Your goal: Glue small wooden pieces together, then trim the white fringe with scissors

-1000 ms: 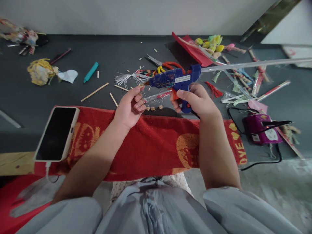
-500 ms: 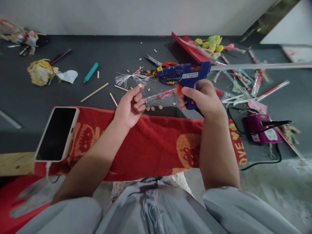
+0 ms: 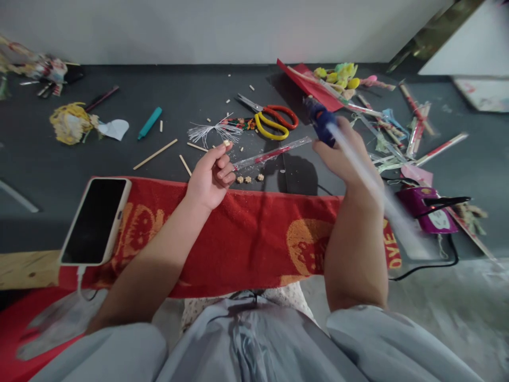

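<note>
3 small flower-shaped pieces [image 3: 247, 180] lie in a loose row on the dark tabletop [image 3: 183, 79], just beyond the far edge of a red towel [image 3: 246, 239]. To their left is the left hand [image 3: 210, 178], its thumb and forefinger pinching a small pale piece [image 3: 227, 143] while its other fingers curl in. The right hand [image 3: 348, 154] grips a blue glue gun [image 3: 321, 121], well apart from that pale piece, with the nozzle end pointing away from the person. Most of the right fingers are hidden, so I cannot tell how they sit on the trigger. A long translucent glue stick [image 3: 357, 160], blurred, runs from the gun's rear over the right wrist. Between the hands lie scissors [image 3: 259, 107] with 1 red and 1 yellow handle, and a stick in clear wrapping [image 3: 274, 153]. White strands [image 3: 214, 131] fan out just beyond the left fingertips. A phone [image 3: 95, 220] rests on the towel's left end.
</note>
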### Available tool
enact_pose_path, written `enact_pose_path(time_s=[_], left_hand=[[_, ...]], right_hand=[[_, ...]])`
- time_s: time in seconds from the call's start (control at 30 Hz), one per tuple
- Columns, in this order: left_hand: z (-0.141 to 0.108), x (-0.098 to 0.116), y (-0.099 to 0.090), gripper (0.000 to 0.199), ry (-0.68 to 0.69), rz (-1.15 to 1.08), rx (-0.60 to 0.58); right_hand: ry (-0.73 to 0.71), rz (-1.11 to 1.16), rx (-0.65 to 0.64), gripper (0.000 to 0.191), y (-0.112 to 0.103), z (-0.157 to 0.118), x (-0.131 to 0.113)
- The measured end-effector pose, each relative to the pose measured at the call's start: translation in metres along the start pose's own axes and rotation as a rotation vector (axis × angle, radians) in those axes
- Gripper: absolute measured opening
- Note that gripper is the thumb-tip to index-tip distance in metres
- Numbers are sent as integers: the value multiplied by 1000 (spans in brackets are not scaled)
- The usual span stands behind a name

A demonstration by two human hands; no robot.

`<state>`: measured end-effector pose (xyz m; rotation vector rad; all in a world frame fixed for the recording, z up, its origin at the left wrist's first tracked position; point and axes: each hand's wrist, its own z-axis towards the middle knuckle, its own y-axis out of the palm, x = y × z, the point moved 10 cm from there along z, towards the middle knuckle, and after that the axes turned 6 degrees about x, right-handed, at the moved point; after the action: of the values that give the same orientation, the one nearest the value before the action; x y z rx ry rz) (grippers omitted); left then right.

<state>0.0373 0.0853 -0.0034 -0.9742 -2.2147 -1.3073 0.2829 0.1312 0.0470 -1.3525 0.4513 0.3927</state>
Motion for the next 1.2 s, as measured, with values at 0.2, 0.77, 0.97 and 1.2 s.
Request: enact_pose_path(time_s=[0.2,0.77,0.97,1.2], left_hand=[[2,3,-2,10,23,12,22],[12,4,-13,8,57,-100,43],[12,4,-15,16,55,-135,61],[11,5,-16,16,55,-139,67]], right_hand=[[32,-454,-98,48,7,-7,14],[-92,-396,-9,25,24,0,-59],[-442,-296,-182,20,86,13,-115],[-658,-385,-271,27,121,16,-139]])
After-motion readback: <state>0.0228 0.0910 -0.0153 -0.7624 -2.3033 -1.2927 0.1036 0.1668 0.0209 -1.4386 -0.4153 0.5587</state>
